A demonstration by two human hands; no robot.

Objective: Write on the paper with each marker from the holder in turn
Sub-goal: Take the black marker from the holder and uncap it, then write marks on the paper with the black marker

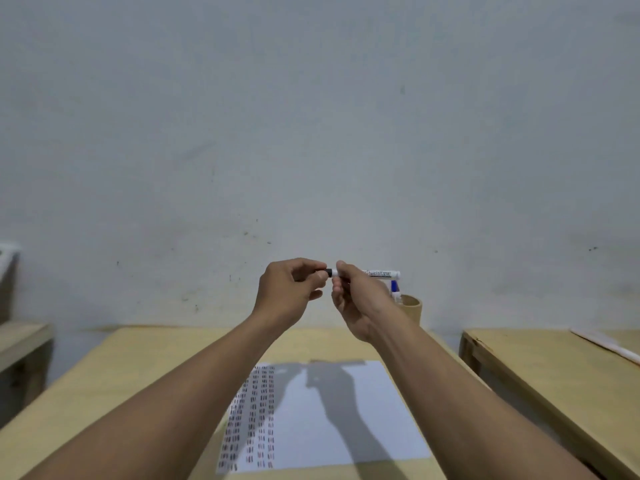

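Note:
I hold a white marker (379, 274) level in the air above the table's far edge. My right hand (356, 299) grips its barrel. My left hand (291, 289) pinches the black cap (328, 271) at the marker's left end; the cap still touches the barrel. Behind my right hand stands a tan cardboard holder (412, 308) with a blue-capped marker (394, 289) sticking out of it. The white paper (346, 414) lies on the table below my arms, with columns of short dark and red strokes down its left side.
The wooden table (145, 368) runs up to a grey wall. A second wooden table (554, 368) stands to the right across a gap, with a white strip on it. Another wooden surface (20, 337) sits at far left.

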